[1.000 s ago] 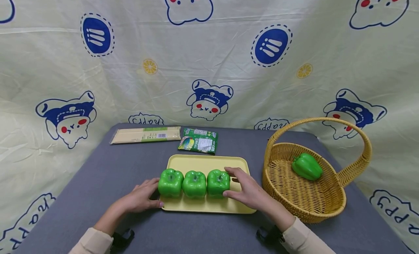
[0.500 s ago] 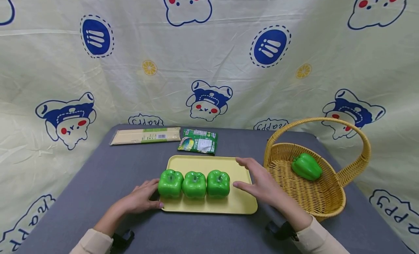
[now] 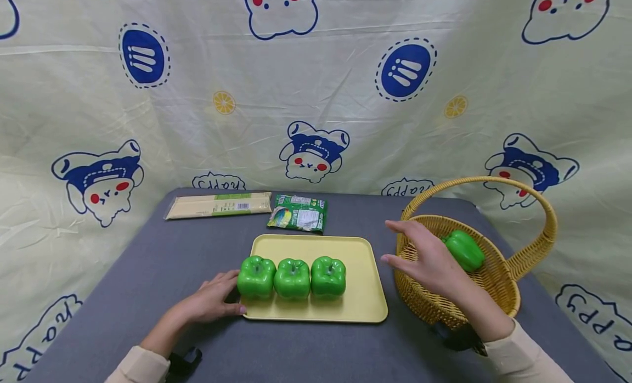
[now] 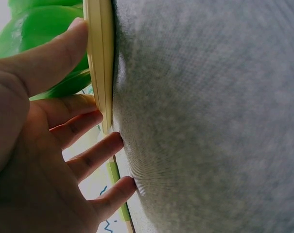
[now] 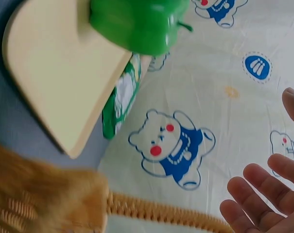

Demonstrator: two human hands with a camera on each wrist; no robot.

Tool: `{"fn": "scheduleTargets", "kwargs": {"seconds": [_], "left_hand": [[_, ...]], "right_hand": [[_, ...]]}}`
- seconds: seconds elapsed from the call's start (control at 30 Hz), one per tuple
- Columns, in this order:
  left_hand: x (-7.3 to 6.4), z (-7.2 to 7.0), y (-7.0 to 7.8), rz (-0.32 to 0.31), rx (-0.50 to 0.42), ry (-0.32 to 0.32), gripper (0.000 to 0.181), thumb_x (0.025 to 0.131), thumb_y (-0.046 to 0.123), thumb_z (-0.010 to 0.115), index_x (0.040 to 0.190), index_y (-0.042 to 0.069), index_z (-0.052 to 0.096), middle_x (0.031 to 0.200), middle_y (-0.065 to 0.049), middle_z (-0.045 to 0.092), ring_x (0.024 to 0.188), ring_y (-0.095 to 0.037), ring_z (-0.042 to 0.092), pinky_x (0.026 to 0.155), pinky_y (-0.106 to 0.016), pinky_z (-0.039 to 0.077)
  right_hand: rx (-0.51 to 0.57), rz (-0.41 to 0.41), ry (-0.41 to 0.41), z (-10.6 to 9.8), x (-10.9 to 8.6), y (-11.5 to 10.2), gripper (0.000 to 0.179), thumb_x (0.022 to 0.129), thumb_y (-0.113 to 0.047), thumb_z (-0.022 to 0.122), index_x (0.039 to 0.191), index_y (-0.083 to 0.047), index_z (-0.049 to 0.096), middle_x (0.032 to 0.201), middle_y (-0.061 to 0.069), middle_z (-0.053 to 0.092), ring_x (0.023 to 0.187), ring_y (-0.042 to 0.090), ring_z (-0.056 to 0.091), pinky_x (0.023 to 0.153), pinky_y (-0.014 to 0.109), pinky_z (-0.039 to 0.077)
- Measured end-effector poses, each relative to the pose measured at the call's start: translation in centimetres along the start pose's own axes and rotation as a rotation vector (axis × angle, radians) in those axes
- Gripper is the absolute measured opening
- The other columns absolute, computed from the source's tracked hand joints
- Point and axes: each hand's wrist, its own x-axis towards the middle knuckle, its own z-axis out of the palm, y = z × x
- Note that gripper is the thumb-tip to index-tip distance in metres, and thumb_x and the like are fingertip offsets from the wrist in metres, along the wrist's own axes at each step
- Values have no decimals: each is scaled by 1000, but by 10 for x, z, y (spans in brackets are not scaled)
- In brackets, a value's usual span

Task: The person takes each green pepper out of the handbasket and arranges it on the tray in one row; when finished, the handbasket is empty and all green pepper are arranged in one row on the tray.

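Three green bell peppers [image 3: 292, 279] stand in a row on the left and middle of a pale yellow tray [image 3: 362, 284]. My left hand [image 3: 212, 298] rests at the tray's left end, its fingers spread. In the left wrist view its thumb [image 4: 64, 51] and fingertips touch the tray's edge, while the outer fingertips meet the tablecloth. Over the left side of a wicker basket [image 3: 434, 311], my right hand [image 3: 434, 259] is raised with fingers extended and nothing in its grasp. One more green pepper [image 3: 464, 250] lies on its side inside the basket, partly covered by the right hand.
Behind the tray lie a long pale packet [image 3: 217, 205] and a green printed packet [image 3: 298, 213]. The basket's tall arched handle [image 3: 535, 193] rises on the right. A printed curtain [image 3: 316, 70] hangs behind the grey-covered table [image 3: 276, 353].
My right hand has left the rightmost pepper on the tray and moved right and up, over the basket. The left hand and the peppers have stayed in place.
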Motion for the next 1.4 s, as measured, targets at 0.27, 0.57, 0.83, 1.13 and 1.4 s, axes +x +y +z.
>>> {"fn": "scheduleTargets", "kwargs": {"seconds": [0.27, 0.57, 0.83, 1.13, 1.4], "left_hand": [[0, 1, 0, 12, 5, 6, 75, 78, 37, 74, 138, 3, 45, 143, -16, 43, 131, -39, 37, 98, -67, 25], [0, 1, 0, 5, 5, 3, 76, 78, 37, 75, 139, 3, 44, 143, -16, 43, 132, -39, 36, 98, -66, 26], [-1, 0, 1, 14, 5, 5, 76, 77, 38, 75, 138, 3, 45, 142, -17, 43, 131, -39, 37, 97, -68, 26], [-2, 1, 0, 16, 6, 10, 77, 77, 38, 75, 138, 2, 45, 143, -18, 43, 131, -40, 37, 98, -67, 26], [0, 1, -1, 4, 9, 9, 76, 78, 38, 74, 138, 3, 45, 143, -16, 43, 131, -38, 37, 98, -66, 26]], "right_hand": [[-37, 42, 22, -22, -2, 17, 58, 80, -25, 75, 129, -5, 54, 123, 12, 59, 112, 29, 55, 87, 49, 47], [-54, 120, 22, -39, -4, 32, 53, 84, -31, 71, 128, -8, 54, 122, 13, 58, 112, 31, 52, 87, 55, 43], [-50, 202, 3, -44, -1, 55, 54, 85, -35, 69, 128, -6, 53, 125, 17, 57, 115, 35, 51, 91, 56, 39], [-49, 313, -73, -46, 2, 83, 61, 88, -42, 64, 132, -3, 47, 130, 22, 51, 118, 43, 48, 92, 59, 39], [-66, 409, -146, -41, 4, 106, 78, 87, -55, 58, 138, 1, 39, 136, 26, 43, 120, 46, 42, 93, 61, 35]]}}
